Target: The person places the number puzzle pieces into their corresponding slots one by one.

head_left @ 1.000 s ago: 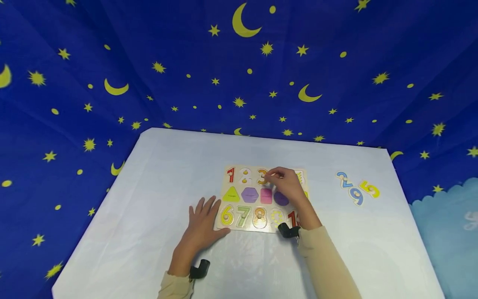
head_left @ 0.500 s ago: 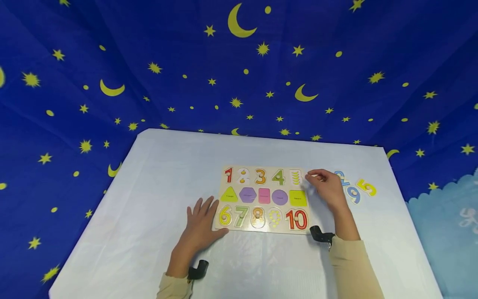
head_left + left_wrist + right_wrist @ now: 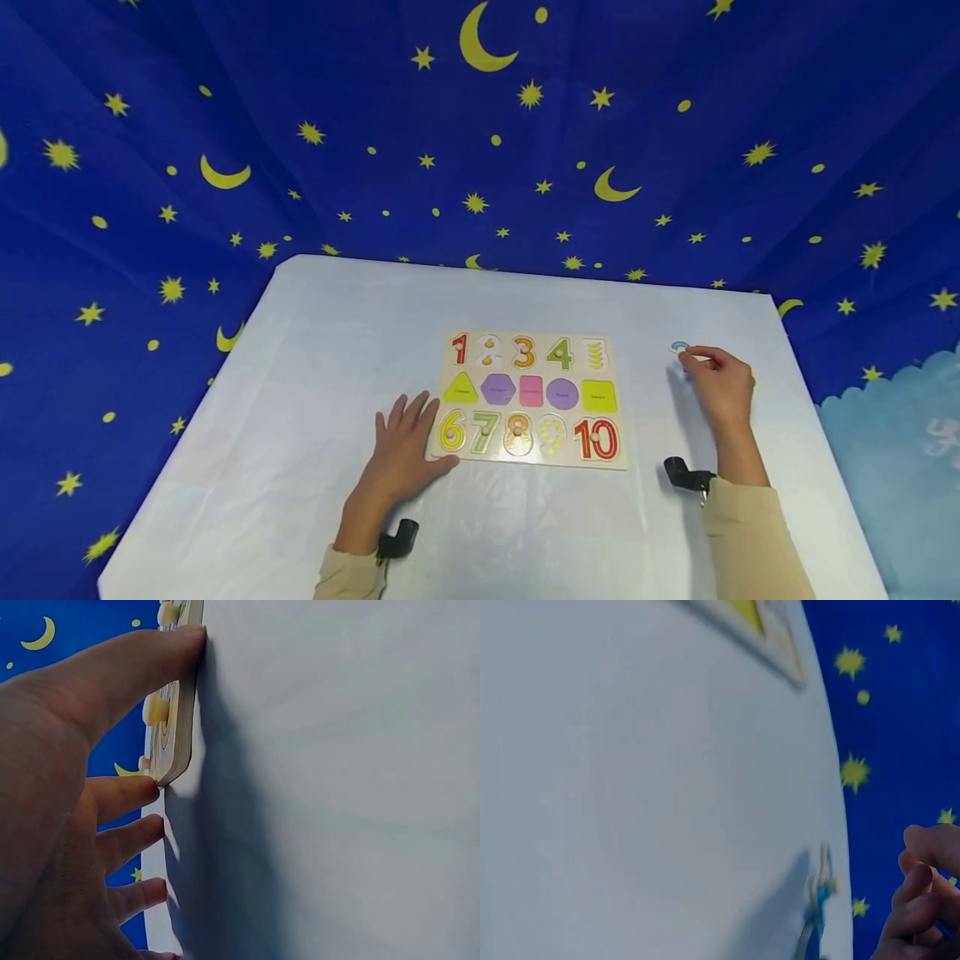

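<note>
My left hand (image 3: 405, 450) lies with spread fingers at the left corner of a wooden number puzzle board (image 3: 507, 350); in the left wrist view the thumb (image 3: 169, 652) presses the board's edge. My right hand (image 3: 720, 383) hovers over the loose number pieces at the right, fingers loosely bent and thumb close to the index finger. Just past its fingertips shows the top of a blue number 2 piece (image 3: 678, 346); the blue 9 and yellow 5 are hidden beneath the hand. In the right wrist view, blue pieces (image 3: 819, 900) lie on the table, apart from the fingers.
Knobbed numbers such as the red 10 (image 3: 596, 438) and green 4 (image 3: 559, 353) sit in the board. Bare printed recesses show at the 2, 5 and 9 places. A white sheet (image 3: 360, 333) covers the table; a blue starry cloth (image 3: 405, 100) hangs behind it.
My right hand has left the board's top row, where the green 4 now shows, and moved right over the loose pieces. The left hand has stayed at the board's corner.
</note>
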{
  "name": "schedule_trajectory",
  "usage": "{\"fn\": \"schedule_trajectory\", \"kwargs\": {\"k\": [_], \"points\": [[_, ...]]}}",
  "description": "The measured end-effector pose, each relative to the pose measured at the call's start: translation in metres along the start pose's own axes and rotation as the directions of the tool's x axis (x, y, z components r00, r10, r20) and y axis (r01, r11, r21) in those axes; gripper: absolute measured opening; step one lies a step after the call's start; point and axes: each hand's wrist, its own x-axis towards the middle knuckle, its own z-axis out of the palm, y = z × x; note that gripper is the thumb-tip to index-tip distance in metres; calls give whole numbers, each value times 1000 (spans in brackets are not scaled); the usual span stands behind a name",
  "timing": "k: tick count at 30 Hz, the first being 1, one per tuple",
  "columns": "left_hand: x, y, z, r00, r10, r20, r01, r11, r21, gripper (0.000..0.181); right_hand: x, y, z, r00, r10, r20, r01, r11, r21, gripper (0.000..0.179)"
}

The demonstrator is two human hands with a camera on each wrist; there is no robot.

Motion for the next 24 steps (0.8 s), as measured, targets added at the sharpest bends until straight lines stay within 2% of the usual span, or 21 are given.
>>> {"fn": "schedule_trajectory", "kwargs": {"k": [4,9,17,24], "points": [[-1,0,-2,1000,-13,-2,13,1000,5,94,8,11,-8,998,57,24,-54,994,-97,42],[-2,-1,-1,1000,-31,-1,31,999,3,94,17,17,-12,998,39,45,-28,977,-212,49],[-2,-1,-1,1000,-31,2,31,1000,2,95,31,26,-13,997,42,70,-19,951,-308,47],[-1,1,0,1000,-22,-4,22,1000,-14,94,39,32,-8,994,12,111,25,945,-325,44]]}}
